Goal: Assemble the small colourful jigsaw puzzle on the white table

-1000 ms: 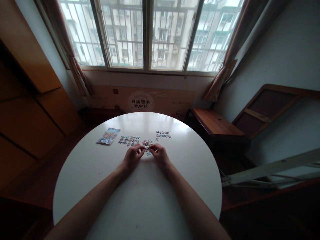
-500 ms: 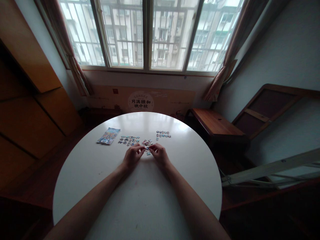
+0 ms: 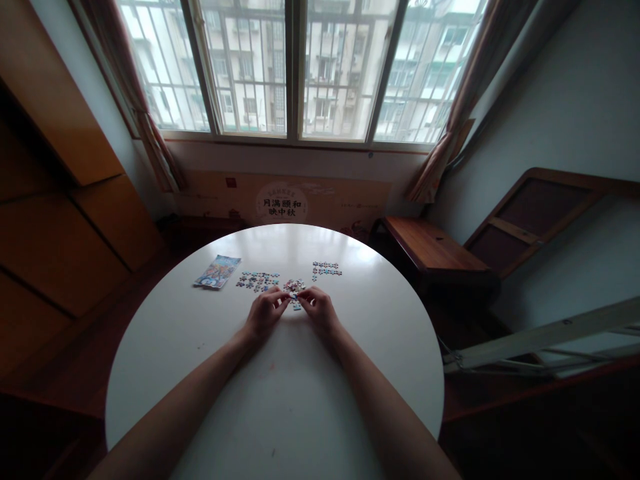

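Note:
Between my fingertips, just in front of a heap of loose jigsaw pieces (image 3: 295,285), is a small jigsaw puzzle piece (image 3: 293,296). My left hand (image 3: 266,311) pinches it from the left with closed fingers. From the other side my right hand (image 3: 318,308) also closes on it. One light blue piece (image 3: 297,308) lies on the table right under my fingers. Rows of laid-out pieces (image 3: 257,280) spread beyond my left hand, partly hidden by it. A second, smaller group of pieces (image 3: 327,269) lies beyond my right hand.
A colourful picture packet (image 3: 219,272) lies at the left on the round white table (image 3: 280,400). Behind the table are a printed panel (image 3: 330,193) and a barred window. At the right stand a wooden bench (image 3: 435,243) and a leaning wooden frame (image 3: 545,200).
Both hands stay in the same place. The piece between my fingertips seems to have turned slightly; otherwise little differs.

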Demonstrator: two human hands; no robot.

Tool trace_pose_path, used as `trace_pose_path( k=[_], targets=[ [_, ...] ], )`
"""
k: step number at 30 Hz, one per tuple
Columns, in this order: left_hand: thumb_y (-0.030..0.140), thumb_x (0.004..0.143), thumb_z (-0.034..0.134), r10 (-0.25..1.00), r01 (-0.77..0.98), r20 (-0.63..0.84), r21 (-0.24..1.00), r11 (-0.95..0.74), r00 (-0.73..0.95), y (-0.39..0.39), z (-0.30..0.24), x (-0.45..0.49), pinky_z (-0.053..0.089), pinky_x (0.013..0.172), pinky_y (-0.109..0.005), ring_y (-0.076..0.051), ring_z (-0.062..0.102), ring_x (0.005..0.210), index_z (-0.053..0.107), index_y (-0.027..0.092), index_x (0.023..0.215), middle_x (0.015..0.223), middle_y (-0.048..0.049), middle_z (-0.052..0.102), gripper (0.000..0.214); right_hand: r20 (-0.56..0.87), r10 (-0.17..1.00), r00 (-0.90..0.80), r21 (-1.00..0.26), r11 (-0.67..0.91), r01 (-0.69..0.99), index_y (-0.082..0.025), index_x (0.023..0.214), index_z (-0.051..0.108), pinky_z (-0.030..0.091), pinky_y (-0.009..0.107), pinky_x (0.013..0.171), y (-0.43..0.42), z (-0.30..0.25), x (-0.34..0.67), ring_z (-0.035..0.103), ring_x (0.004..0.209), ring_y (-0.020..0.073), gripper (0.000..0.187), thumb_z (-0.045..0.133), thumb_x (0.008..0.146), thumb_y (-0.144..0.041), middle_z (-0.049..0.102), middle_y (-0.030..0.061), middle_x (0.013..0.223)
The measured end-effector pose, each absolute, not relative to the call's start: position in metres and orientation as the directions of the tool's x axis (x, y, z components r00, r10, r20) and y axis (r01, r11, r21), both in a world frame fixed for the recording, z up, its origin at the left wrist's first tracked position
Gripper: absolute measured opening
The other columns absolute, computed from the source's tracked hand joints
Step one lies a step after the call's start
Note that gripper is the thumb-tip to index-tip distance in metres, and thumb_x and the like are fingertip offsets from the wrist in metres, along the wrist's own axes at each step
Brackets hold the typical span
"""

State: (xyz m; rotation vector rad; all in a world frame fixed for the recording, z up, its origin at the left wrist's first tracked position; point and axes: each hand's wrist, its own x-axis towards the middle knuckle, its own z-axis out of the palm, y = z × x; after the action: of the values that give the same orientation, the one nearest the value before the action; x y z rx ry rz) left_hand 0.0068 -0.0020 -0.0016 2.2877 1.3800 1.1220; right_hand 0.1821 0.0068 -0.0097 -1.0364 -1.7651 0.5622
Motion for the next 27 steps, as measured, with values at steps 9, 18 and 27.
trace_pose_path(
  k=[9, 18, 27],
  targets=[
    [0.026, 0.083, 0.054, 0.840, 0.640, 0.480, 0.567, -0.518, 0.255, -0.0028, -0.0014, 0.0060, 0.044, 0.057, -0.020, -0.009, 0.055, 0.058, 0.067, 0.018, 0.085, 0.078, -0.0017, 0.061, 0.015, 0.491, 0.855, -0.167, -0.758, 0.513, 0.403, -0.016, 0.074, 0.065, 0.043, 0.022, 0.060, 0.0044, -0.0060, 0.1813, 0.053, 0.061, 0.0108, 0.007, 0.059, 0.077, -0.018, 0.060, 0.0021, 0.071],
    [0.027, 0.081, 0.055, 0.856, 0.616, 0.460, 0.610, -0.498, 0.237, -0.0049, 0.0042, 0.0080, 0.043, 0.054, -0.020, -0.008, 0.053, 0.054, 0.067, 0.018, 0.083, 0.077, -0.0016, 0.061, 0.015, 0.495, 0.852, -0.171, -0.754, 0.519, 0.402, -0.016, 0.074, 0.065, 0.043, 0.022, 0.060, 0.0048, -0.0086, 0.1820, 0.053, 0.061, 0.0110, 0.008, 0.058, 0.077, -0.019, 0.059, 0.0015, 0.070],
    [0.026, 0.082, 0.055, 0.847, 0.624, 0.473, 0.594, -0.508, 0.240, -0.0036, 0.0016, 0.0070, 0.044, 0.054, -0.020, -0.008, 0.054, 0.055, 0.067, 0.018, 0.084, 0.079, -0.0020, 0.062, 0.015, 0.497, 0.848, -0.186, -0.752, 0.528, 0.394, -0.016, 0.077, 0.067, 0.044, 0.023, 0.061, 0.0064, -0.0101, 0.1829, 0.054, 0.062, 0.0111, 0.008, 0.060, 0.076, -0.020, 0.058, 0.0017, 0.070]
  ],
)
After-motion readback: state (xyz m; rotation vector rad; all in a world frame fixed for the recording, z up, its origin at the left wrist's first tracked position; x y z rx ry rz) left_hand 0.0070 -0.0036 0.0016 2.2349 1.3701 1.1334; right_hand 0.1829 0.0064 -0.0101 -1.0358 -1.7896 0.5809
